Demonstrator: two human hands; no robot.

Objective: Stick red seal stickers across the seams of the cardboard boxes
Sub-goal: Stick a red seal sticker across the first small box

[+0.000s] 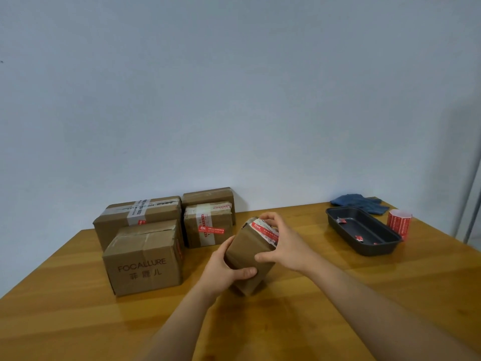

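I hold a small cardboard box tilted above the wooden table, both hands on it. My left hand grips its near lower side. My right hand wraps its right side, fingers over the top end where red and white seal tape shows. A roll of red seal stickers stands at the far right. Several other cardboard boxes sit at the back left: a FOCALLURE box, a taped box and a box bearing a red seal sticker.
A dark rectangular tray holding a few red sticker scraps lies at the right. A blue cloth is behind it by the table's far edge. A pale wall runs along the back.
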